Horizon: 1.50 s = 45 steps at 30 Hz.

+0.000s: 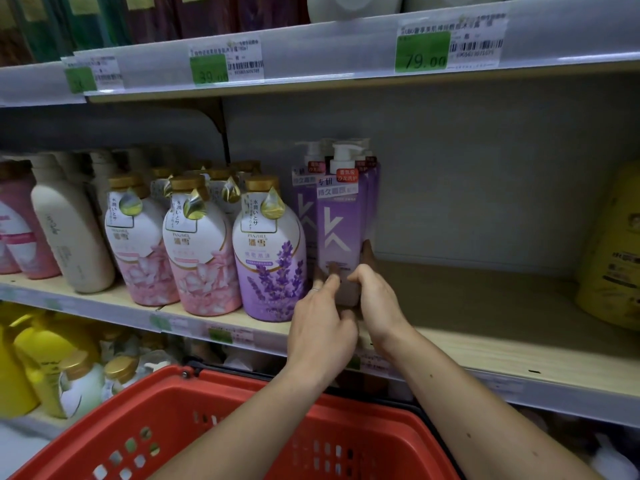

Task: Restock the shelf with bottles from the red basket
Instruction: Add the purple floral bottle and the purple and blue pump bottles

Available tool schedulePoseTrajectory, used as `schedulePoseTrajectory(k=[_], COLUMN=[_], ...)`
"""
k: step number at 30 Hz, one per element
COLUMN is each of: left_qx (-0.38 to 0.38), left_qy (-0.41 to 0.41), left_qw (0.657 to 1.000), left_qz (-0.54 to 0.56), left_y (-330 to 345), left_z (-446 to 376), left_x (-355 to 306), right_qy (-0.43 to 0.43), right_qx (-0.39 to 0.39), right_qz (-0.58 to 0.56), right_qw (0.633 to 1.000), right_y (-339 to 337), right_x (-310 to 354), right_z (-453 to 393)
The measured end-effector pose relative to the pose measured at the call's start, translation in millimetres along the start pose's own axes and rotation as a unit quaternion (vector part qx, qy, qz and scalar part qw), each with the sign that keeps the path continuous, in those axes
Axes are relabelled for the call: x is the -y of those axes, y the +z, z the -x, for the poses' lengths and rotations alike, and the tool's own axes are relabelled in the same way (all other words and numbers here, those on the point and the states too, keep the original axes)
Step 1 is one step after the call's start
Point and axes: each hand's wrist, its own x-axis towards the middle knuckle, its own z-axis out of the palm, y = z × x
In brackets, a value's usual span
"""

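Store shelving fills the view, and the middle shelf (pixel 485 344) has a pale wooden deck whose front edge runs down toward the right. Its right half lies bare from the purple bottles across to a yellow container (pixel 613 251) at the far right edge, leaving wide room there. Below, the red basket (pixel 166 420) sits close under the shelf lip; its inside is mostly hidden by the forearms. Round white-and-pink bottles (pixel 204 254) and a lavender-print bottle (pixel 268 258) crowd the left half, near the front edge. Just beside them stands a tall purple pump bottle (pixel 341 223), upright, with more like it behind. Both hands hold its base: the left hand (pixel 320 327) has fingers (pixel 330 277) curled on the front and left, and the right hand (pixel 377 303) wraps the right side.
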Motion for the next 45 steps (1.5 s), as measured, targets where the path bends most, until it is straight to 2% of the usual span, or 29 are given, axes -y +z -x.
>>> schedulePoseTrajectory(k=[6, 9, 15, 23, 38, 42, 45], left_qx=[0.004, 0.022, 0.033, 0.077, 0.108, 0.144, 0.192], left_qy=[-0.004, -0.004, -0.003, -0.053, -0.05, -0.031, -0.04], left_qw=[1.0, 0.999, 0.999, 0.994, 0.99, 0.984, 0.972], left_qz=[0.022, 0.034, 0.01, 0.047, 0.076, 0.1, 0.128], left_y=[-4.3, -7.0, -9.7, -28.5, -41.6, -56.6, -68.0], left_z=[3.3, 6.0, 5.0, 5.7, 3.3, 9.3, 23.4], left_x=[5.2, 6.6, 5.2, 1.2, -7.3, -1.0, 3.4], right_qy=[0.015, 0.032, 0.006, 0.059, 0.097, 0.089, 0.067], right_qx=[-0.006, 0.01, 0.047, 0.018, 0.034, 0.048, 0.043], right_qz=[-0.028, -0.064, -0.114, -0.18, -0.151, -0.028, 0.0], right_qw=[0.999, 0.997, 0.992, 0.982, 0.983, 0.995, 0.997], right_y=[-2.0, -6.3, -11.2, -17.4, -24.2, -34.6, -43.8], right_x=[-0.1, -2.4, -7.2, 8.7, 20.9, 26.9, 37.7], right_z=[-2.1, -5.6, -10.4, -3.5, 7.6, 13.5, 23.0])
